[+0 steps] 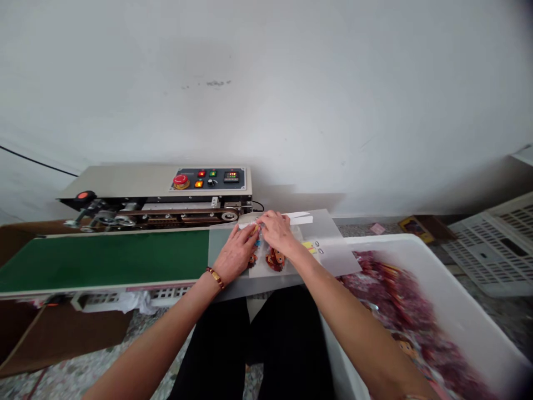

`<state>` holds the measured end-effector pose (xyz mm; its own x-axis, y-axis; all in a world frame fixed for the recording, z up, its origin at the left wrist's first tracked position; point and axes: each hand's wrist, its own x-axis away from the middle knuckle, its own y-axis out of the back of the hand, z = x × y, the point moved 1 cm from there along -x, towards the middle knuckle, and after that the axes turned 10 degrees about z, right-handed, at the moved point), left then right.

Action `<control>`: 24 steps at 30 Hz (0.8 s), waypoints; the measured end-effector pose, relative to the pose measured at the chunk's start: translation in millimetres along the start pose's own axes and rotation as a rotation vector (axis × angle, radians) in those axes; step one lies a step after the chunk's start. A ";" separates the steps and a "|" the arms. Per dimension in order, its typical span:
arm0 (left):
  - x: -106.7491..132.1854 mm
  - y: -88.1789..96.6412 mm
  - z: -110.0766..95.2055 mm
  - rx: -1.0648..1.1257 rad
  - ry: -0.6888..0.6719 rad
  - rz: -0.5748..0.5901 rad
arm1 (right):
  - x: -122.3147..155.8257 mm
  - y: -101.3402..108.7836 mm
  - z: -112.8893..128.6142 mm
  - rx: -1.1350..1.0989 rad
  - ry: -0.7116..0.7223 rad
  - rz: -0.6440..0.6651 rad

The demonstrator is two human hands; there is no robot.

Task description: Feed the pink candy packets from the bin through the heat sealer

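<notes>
A clear plastic bag (275, 260) with brown and orange cartoon printing or contents lies on a frosted plastic sheet (333, 256). My left hand (236, 251), with a beaded bracelet at the wrist, grips the bag's upper left part, its fingers close together. Against its upper edge, the bent fingers of my right hand (277, 230) pinch the plastic. The hands nearly meet, and my fingertips partly cover the bag. Just left and behind stands a band sealer (158, 183) with lit buttons and a display. Its green conveyor belt (112, 258) runs up to the sheet.
At the right stands a white bin (416, 244) full of reddish packets (400, 300). White plastic crates (495, 250) and a small yellow box (416, 228) are beyond it. A cardboard box (70, 339) sits under the conveyor. The wall (266, 100) rises close behind the machine.
</notes>
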<state>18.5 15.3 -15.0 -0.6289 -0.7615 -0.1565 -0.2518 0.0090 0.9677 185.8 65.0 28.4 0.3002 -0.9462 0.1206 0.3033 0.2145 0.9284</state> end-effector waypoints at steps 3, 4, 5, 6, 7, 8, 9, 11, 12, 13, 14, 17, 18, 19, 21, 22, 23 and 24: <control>5.2 3.1 1.1 -0.012 0.068 -0.014 | 11.5 9.0 -16.6 -0.079 0.008 -0.094; 7.9 4.4 2.5 -0.014 0.102 -0.024 | 18.9 11.4 -24.0 -0.091 0.011 -0.142; 10.7 5.7 4.3 -0.014 0.134 -0.032 | 28.2 12.6 -31.5 -0.091 0.017 -0.180; 13.5 6.9 6.2 -0.012 0.159 -0.035 | 38.7 12.4 -38.5 -0.076 0.028 -0.199; 16.1 8.0 8.3 -0.008 0.175 -0.032 | 49.8 10.8 -44.5 -0.046 0.044 -0.204; 18.5 9.0 10.3 -0.003 0.186 -0.028 | 60.7 8.1 -49.1 -0.005 0.066 -0.199; 20.7 9.8 12.6 0.001 0.196 -0.025 | 70.6 4.8 -51.9 0.039 0.088 -0.187; 25.6 11.5 18.1 0.001 0.214 -0.026 | 83.9 -1.8 -51.7 0.117 0.135 -0.146; 28.8 12.6 21.8 -0.003 0.220 -0.026 | 86.6 -4.2 -48.5 0.145 0.155 -0.121; 32.8 14.1 26.4 -0.009 0.222 -0.024 | 86.4 -5.8 -43.5 0.164 0.173 -0.098; 37.9 16.1 31.9 -0.018 0.226 -0.022 | 83.7 -6.6 -36.9 0.176 0.194 -0.077; 56.4 26.7 51.1 -0.059 0.265 -0.027 | 65.8 -7.8 -11.6 0.185 0.261 -0.042; 61.8 31.4 56.5 -0.077 0.293 -0.040 | 58.8 -8.8 -3.2 0.183 0.280 -0.039; 65.6 36.2 60.3 -0.095 0.326 -0.059 | 52.4 -10.5 4.4 0.176 0.298 -0.036; 66.1 43.8 60.5 -0.115 0.370 -0.101 | 42.8 -15.5 15.2 0.149 0.319 -0.025; 62.4 45.6 56.6 -0.113 0.369 -0.114 | 39.8 -18.0 17.9 0.135 0.325 -0.018; 56.1 45.5 50.3 -0.102 0.348 -0.117 | 37.9 -20.0 18.8 0.121 0.326 -0.012; 48.2 43.5 42.4 -0.084 0.309 -0.110 | 36.6 -21.0 18.0 0.105 0.318 -0.008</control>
<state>-53.9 6.5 11.3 -0.3453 -0.9157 -0.2057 -0.2356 -0.1275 0.9634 174.1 21.5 19.6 0.5709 -0.8209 0.0129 0.2166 0.1658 0.9621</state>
